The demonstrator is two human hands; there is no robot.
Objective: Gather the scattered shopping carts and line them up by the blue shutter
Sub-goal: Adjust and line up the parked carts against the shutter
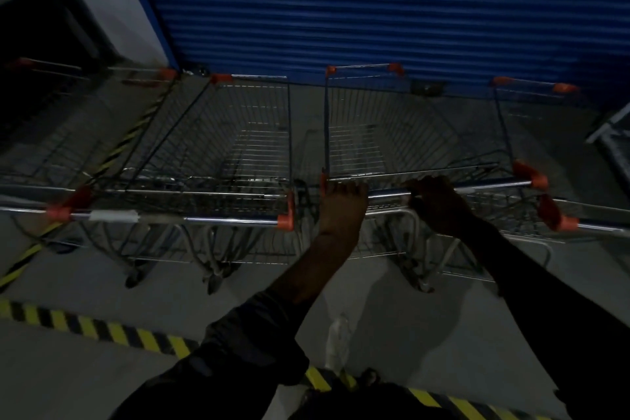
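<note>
Cart (392,147), wire, orange-capped: nose toward blue shutter (375,3), in row between neighbouring carts (245,147). Left hand (342,204) and right hand (433,204): fingers (346,187) curled over and clamped on handle bar (487,185). Floor (102,368): yellow-black hazard stripe (102,327) underfoot.

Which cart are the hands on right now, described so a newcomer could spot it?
Start at the blue shutter; a row of wire carts faces it. The held cart stands right of middle in that row. It alone has the left hand and right hand gripping its handle bar; the cart to its left has a white patch on its handle.
</note>
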